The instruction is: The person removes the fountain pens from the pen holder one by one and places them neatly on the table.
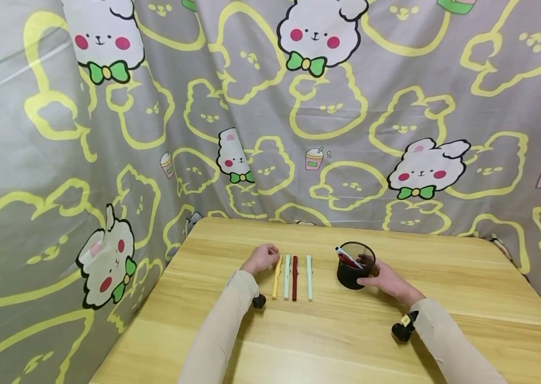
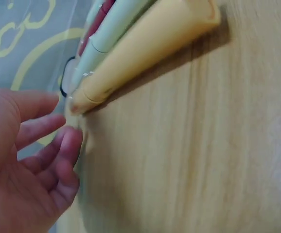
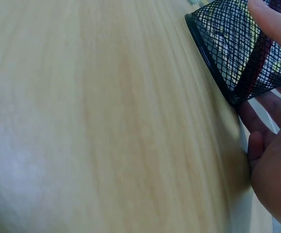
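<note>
On the table lie a yellow pen (image 1: 277, 280), a pale green pen (image 1: 287, 278), a dark red pen (image 1: 295, 280) and another pale green pen (image 1: 310, 280), side by side and lengthwise. My left hand (image 1: 262, 258) is at the far end of the yellow pen. The left wrist view shows its fingers (image 2: 70, 145) loosely bent, apart from the pen and holding nothing. To the right, my right hand (image 1: 390, 281) holds a black mesh pen holder (image 3: 228, 41), thumb on the near side and fingers around the back. Inside the upright holder lean a red pen and a light-coloured one.
The wooden table (image 1: 328, 341) reaches back to a grey curtain (image 1: 270, 122) printed with cartoon animals, which also hangs along the left side. A small black device (image 1: 259, 301) is at the left wrist, and another black device (image 1: 404, 328) at the right.
</note>
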Demonstrator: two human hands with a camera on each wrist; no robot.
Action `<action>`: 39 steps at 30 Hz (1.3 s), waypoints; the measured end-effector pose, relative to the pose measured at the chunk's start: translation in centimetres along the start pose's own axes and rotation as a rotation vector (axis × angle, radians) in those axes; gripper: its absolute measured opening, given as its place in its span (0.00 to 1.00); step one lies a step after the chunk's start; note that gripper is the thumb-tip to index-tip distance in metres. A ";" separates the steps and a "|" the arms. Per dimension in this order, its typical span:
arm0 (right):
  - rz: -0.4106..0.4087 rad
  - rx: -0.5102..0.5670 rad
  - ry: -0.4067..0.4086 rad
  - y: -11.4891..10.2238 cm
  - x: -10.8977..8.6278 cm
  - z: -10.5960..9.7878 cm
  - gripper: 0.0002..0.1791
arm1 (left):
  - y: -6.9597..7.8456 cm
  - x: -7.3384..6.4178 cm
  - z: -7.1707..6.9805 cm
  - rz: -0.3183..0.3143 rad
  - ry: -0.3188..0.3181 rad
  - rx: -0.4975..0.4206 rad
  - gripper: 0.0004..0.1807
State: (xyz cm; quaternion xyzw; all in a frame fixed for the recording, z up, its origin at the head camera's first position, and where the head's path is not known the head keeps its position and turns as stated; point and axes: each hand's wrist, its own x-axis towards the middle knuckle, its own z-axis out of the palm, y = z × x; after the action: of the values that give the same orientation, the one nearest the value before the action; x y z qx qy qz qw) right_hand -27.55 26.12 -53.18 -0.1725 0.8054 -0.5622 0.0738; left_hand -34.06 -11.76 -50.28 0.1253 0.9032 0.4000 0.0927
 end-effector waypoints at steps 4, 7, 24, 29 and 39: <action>-0.016 -0.025 0.005 -0.1 0.1 -0.1 0.43 | 1.6 -0.3 -0.5 0.034 0.025 0.010 0.16; -0.025 -0.015 0.007 -0.1 0.1 -0.1 0.43 | 3.3 -0.6 -0.5 0.077 0.009 -0.025 0.16; -0.029 0.010 -0.012 0.2 0.3 -0.1 0.43 | 11.1 -0.1 5.5 0.338 -0.090 -0.329 0.15; -0.035 0.006 -0.003 0.1 0.4 -0.1 0.42 | 12.0 -0.2 6.5 0.355 -0.112 -0.332 0.15; -0.029 0.015 -0.018 0.2 0.3 -0.1 0.42 | 12.2 -0.1 7.3 0.355 -0.112 -0.295 0.13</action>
State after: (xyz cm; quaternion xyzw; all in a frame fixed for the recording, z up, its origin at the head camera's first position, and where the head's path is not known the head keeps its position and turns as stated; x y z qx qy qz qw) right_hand -27.86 26.19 -53.27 -0.1889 0.7979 -0.5677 0.0742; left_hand -30.19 1.22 -46.06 0.2889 0.7922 0.5303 0.0881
